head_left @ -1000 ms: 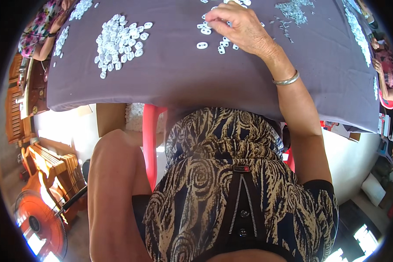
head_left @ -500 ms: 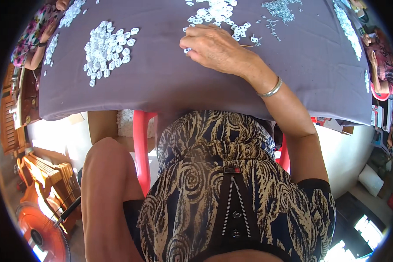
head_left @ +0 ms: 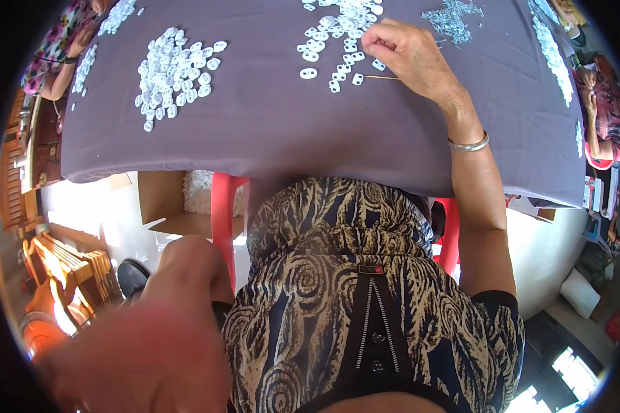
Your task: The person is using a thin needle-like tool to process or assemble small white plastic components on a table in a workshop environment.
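Note:
My right hand [head_left: 415, 58] hovers at the right edge of a pile of small white two-holed plastic pieces [head_left: 353, 19] on the cloth-covered table. Its thumb and forefinger are pinched together; whatever is between them is too small or hidden to name. Beside this hand a thin brownish stick [head_left: 381, 77] points left, close to a few loose pieces. One white piece [head_left: 308, 73] lies apart, to the left. My left hand [head_left: 151, 358] is a large blur low in the picture, near the camera and off the table, its fingers smeared by motion.
A second heap of white pieces [head_left: 171, 74] sits on the left of the dark tablecloth [head_left: 255, 131]. Small metallic bits [head_left: 453, 20] are piled at the back right. People sit at both sides. Below are a cardboard box [head_left: 160, 199] and an orange fan [head_left: 45, 337].
My right hand has moved right and slightly away, leaving a white piece by itself on the cloth. My left hand has come into view, blurred, at the lower left.

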A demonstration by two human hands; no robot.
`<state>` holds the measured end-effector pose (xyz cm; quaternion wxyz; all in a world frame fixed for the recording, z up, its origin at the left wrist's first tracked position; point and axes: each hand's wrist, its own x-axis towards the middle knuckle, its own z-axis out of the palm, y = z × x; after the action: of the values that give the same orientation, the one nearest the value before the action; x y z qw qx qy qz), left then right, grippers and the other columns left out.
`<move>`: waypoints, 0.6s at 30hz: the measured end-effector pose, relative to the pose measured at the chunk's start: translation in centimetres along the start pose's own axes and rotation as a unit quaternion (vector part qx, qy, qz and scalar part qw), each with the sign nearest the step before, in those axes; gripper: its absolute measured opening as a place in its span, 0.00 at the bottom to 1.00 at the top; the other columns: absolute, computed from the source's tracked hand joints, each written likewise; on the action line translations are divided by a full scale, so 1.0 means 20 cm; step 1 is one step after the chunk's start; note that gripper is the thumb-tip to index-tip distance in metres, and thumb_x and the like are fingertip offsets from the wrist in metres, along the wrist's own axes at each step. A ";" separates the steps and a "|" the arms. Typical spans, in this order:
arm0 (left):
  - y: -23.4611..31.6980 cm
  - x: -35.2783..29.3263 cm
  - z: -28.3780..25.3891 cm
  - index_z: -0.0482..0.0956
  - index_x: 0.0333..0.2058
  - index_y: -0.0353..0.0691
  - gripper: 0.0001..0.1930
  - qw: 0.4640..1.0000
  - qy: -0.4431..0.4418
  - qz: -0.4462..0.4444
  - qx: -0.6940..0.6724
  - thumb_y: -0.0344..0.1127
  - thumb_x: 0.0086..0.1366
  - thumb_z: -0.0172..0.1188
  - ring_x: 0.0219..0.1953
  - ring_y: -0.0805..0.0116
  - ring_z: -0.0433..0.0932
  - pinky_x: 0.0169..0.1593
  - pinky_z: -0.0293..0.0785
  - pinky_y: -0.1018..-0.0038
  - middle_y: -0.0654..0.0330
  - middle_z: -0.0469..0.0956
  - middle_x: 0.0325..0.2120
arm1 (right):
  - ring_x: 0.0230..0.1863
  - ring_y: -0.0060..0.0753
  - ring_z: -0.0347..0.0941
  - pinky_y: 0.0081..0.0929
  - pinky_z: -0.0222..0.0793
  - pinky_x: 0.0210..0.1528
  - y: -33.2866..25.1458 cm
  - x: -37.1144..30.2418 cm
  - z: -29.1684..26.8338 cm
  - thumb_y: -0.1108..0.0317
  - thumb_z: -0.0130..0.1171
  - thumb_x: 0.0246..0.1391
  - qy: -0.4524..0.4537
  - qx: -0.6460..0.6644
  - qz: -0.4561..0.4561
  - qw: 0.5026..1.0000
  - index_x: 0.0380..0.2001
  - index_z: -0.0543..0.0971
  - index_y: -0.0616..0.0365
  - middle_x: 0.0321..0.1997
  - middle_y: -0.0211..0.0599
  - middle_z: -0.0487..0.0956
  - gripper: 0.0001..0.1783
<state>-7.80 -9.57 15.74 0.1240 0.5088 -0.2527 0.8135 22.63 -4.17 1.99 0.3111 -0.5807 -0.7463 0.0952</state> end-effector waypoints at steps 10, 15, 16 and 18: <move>-0.30 -0.59 -0.13 0.75 0.36 0.33 0.06 0.823 0.027 -0.516 0.237 0.29 0.62 0.54 0.38 0.73 0.72 0.48 0.67 0.76 0.59 0.75 0.33 | 0.31 0.31 0.71 0.28 0.69 0.33 -0.06 -0.01 0.11 0.76 0.61 0.47 -0.029 -0.001 -0.054 0.998 0.32 0.77 0.59 0.30 0.31 0.74 0.07; -0.38 -0.88 -0.17 0.74 0.35 0.38 0.06 0.739 -0.076 -0.651 0.153 0.22 0.59 0.56 0.32 0.78 0.71 0.36 0.69 0.80 0.65 0.73 0.30 | 0.31 0.37 0.71 0.32 0.69 0.34 -0.07 0.01 0.13 0.77 0.60 0.44 -0.018 -0.025 -0.103 0.994 0.29 0.75 0.59 0.30 0.34 0.73 0.07; -0.38 -0.92 -0.18 0.74 0.35 0.38 0.06 0.742 -0.074 -0.648 0.155 0.22 0.59 0.56 0.32 0.78 0.71 0.36 0.69 0.80 0.65 0.73 0.30 | 0.30 0.39 0.71 0.34 0.68 0.33 -0.08 0.00 0.13 0.78 0.59 0.44 -0.013 -0.021 -0.109 0.994 0.28 0.73 0.60 0.29 0.36 0.73 0.06; -0.40 -0.97 -0.18 0.74 0.37 0.38 0.10 0.724 -0.226 -0.608 0.233 0.20 0.56 0.57 0.31 0.73 0.74 0.35 0.72 0.77 0.61 0.74 0.30 | 0.30 0.41 0.70 0.36 0.68 0.33 -0.09 -0.01 0.13 0.78 0.57 0.43 -0.007 -0.020 -0.117 0.993 0.27 0.72 0.60 0.28 0.38 0.72 0.06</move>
<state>1.81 0.09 -0.50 0.4087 0.7353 0.2877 0.4577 19.68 -4.26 0.78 0.3032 -0.4949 -0.8129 0.0475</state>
